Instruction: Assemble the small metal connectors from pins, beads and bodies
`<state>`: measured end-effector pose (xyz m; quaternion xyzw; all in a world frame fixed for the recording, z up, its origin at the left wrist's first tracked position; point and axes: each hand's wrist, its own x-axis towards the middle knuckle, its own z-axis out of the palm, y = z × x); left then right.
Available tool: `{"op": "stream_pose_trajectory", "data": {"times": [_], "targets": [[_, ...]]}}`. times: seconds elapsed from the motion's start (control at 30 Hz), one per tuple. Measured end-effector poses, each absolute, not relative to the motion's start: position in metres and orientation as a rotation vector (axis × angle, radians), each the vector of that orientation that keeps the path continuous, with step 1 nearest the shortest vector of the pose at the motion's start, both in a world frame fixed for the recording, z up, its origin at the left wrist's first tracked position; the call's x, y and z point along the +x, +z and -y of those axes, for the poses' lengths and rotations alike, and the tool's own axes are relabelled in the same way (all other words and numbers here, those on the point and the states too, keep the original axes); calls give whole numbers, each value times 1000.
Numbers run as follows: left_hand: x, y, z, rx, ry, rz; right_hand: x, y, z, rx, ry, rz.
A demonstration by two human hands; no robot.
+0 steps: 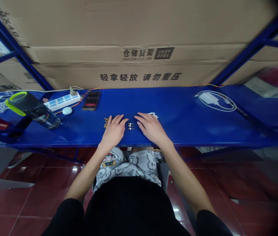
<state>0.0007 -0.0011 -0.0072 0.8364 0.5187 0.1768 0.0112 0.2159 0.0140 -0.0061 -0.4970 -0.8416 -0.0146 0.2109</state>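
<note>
My left hand (114, 131) is palm down on the blue shelf top (178, 127), its fingers stretched out and a little apart, holding nothing. Small gold-brown pieces (106, 123) lie at its outer side, partly hidden by the fingers. My right hand (151, 129) is also palm down, fingers extended and apart. Just beyond it lie small white pieces (153, 114), partly covered by the hand. In the gap between both hands sit several tiny pin-like parts (131, 126) with white bodies and thin metal legs. They are too small to name exactly.
To the left are a dark bottle with a lime-green cap loop (36, 109), a white power strip (62, 101), a white rounded object (67, 110) and a blurred dark item (92, 100). A charger with coiled cable (209, 97) lies right. Cardboard (139, 26) stands behind.
</note>
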Motion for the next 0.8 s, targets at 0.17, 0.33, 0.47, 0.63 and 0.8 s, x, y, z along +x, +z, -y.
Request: {"op": "stream_pose_trajectory", "data": {"times": [0.17,0.33,0.47,0.63,0.8], "targets": [[1,-5,2,2608,574,-1609,245,22,-8,-1428,-108,2208],[2,-7,0,2577,635,-1591,285,38,-1,-1650,7,2162],[-4,-6,-5,2441,790,-1559,291,33,-3,-1664,222,2250],[-33,9,-13,2305,1003,-1582,278,29,-7,-1602,266,2279],[-70,20,-20,2257,1057,-1650,271,30,-8,-1600,217,2306]]}}
